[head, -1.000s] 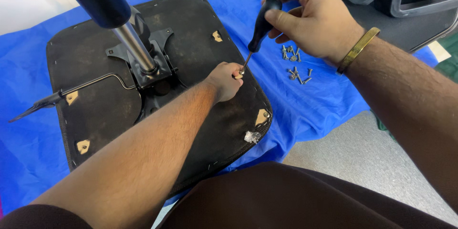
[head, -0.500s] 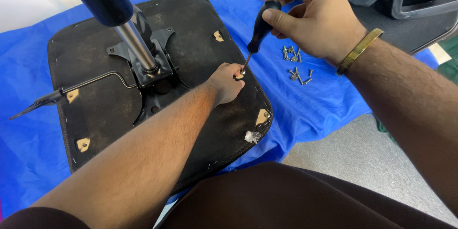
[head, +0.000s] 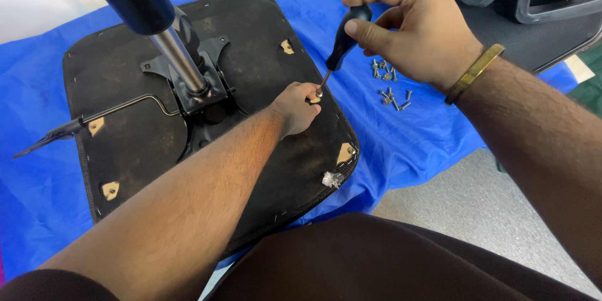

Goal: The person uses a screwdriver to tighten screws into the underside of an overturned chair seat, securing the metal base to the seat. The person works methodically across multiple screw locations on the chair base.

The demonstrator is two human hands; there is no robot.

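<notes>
**Screwdriver set on a fastener at the seat's underside**

Where the upturned chair seat [head: 263,56] lies on the blue cloth [head: 401,144], no container is present; a loose cluster of small metal screws [head: 390,84] rests directly on the cloth, just beside the seat's right edge. The seat underside is matte black with rounded corners, worn and dusty, bearing tan tabs near its corners. A chrome gas cylinder [head: 179,56] rises from the black central bracket. The left hand [head: 295,108] reaches forward, fingertips pinched on a small fastener [head: 315,96] at the seat's surface. The right hand [head: 411,25], wrist banded in gold, is clenched around the black screwdriver [head: 342,44] handle, the tool tilted, its tip meeting the fastener.
</notes>
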